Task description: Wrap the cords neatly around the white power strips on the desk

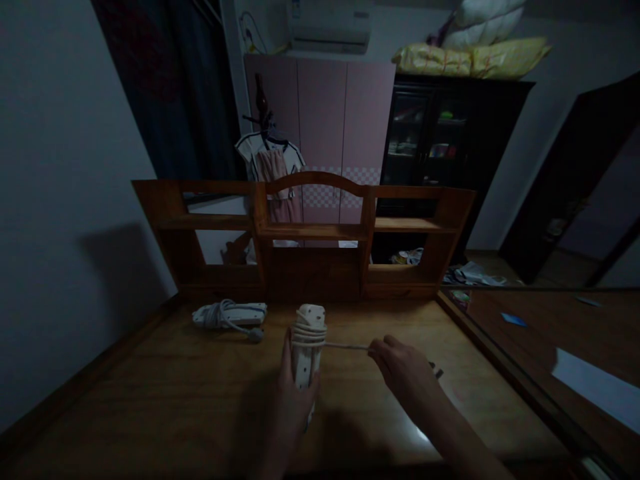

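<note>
A white power strip (303, 367) stands out over the wooden desk (215, 400), its long side pointing away from me. My left hand (295, 393) is wrapped round its lower half. Several turns of its cord (309, 333) circle the upper end. From these turns the cord runs taut to the right into my right hand (400, 367), whose fingers are pinched on it. The dark prongs of a plug (437, 371) show just behind the right hand. A second power strip (245, 312), its grey cord wound round it, lies at the desk's back left.
A wooden shelf unit (313, 231) spans the back edge of the desk. To the left rises a white wall (65, 200). At the right, beyond a raised wooden edge, a lower brown surface holds white paper (595, 387) and a blue card (513, 320).
</note>
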`<state>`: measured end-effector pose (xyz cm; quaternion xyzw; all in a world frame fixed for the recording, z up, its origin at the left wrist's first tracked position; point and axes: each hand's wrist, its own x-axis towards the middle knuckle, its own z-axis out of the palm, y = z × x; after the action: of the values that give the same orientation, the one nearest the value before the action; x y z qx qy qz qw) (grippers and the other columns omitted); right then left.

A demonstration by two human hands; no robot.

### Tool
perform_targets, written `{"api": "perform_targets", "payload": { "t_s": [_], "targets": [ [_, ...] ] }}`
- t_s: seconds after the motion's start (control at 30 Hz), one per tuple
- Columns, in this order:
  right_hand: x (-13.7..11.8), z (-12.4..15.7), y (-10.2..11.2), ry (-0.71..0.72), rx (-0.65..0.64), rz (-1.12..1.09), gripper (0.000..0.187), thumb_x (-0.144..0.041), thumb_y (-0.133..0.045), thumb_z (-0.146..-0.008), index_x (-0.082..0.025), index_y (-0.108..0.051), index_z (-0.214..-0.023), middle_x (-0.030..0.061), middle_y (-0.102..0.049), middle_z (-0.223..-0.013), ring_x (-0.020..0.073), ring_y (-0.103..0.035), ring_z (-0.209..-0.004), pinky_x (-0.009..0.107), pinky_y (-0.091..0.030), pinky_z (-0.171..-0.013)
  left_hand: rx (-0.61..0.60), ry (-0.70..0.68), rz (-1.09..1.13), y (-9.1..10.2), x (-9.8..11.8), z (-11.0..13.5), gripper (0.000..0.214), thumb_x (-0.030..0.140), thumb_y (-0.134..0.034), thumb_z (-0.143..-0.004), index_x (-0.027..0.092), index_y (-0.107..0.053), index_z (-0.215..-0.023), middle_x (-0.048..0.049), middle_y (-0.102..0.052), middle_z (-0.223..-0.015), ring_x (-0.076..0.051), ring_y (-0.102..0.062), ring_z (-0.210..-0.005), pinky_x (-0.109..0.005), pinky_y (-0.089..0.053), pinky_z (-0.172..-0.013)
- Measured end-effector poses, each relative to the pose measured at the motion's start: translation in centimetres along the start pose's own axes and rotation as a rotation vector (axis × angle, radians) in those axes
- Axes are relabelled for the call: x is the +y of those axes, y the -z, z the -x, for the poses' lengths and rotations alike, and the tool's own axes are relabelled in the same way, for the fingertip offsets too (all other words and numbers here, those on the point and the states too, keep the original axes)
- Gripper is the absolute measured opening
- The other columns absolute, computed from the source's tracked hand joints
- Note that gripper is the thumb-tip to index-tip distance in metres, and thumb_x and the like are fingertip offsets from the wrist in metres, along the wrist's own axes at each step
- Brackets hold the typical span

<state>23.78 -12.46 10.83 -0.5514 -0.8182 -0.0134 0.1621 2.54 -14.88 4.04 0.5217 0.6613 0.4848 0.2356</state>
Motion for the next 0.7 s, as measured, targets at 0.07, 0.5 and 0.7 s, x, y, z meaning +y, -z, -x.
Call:
{"api": "perform_targets", "payload": {
  "t_s": [0.07,0.5,0.7],
  "targets": [
    [-1.2,0.8,-0.2,-0.003,-0.052,0.183,0.022,-0.006,-0.046,-0.085,-0.019,-0.063,-0.089,0.0071,-0.065,-0.082,0.0217,-0.063,-0.071,0.029,-0.040,-0.058,-0.044,-0.019,-0.145,-0.4,0.5,0.4,0.079,0.026,-0.053,-0.083,0.026,-0.007,-0.148,-0.0124,-0.054,-0.133,-0.025,-0.064,-0.100,-0.031,-0.048,-0.079],
    [-2.3,4.2,3.4,0.493,-0.331,0.057,0.022,-0.009,-0.054,-0.070,-0.018,-0.063,-0.088,0.0069,-0.065,-0.086,0.0197,-0.059,-0.078,0.029,-0.040,-0.064,-0.234,-0.321,-0.720,-2.3,0.8,1.9,0.089,0.000,-0.040,-0.080,0.034,0.007,-0.147,-0.0057,-0.055,-0.116,-0.015,-0.060,-0.080,-0.023,-0.036,-0.061],
    [-0.1,0.0,8.2,0.442,-0.459,-0.237,0.030,-0.005,-0.050,-0.066,-0.021,-0.066,-0.087,-0.0014,-0.064,-0.074,0.0102,-0.058,-0.063,0.018,-0.034,-0.052,-0.409,-0.413,-0.677,-2.3,1.7,2.5,0.096,-0.003,-0.043,-0.073,0.035,0.006,-0.147,-0.0061,-0.055,-0.122,-0.019,-0.059,-0.094,-0.024,-0.040,-0.070]
  ]
}}
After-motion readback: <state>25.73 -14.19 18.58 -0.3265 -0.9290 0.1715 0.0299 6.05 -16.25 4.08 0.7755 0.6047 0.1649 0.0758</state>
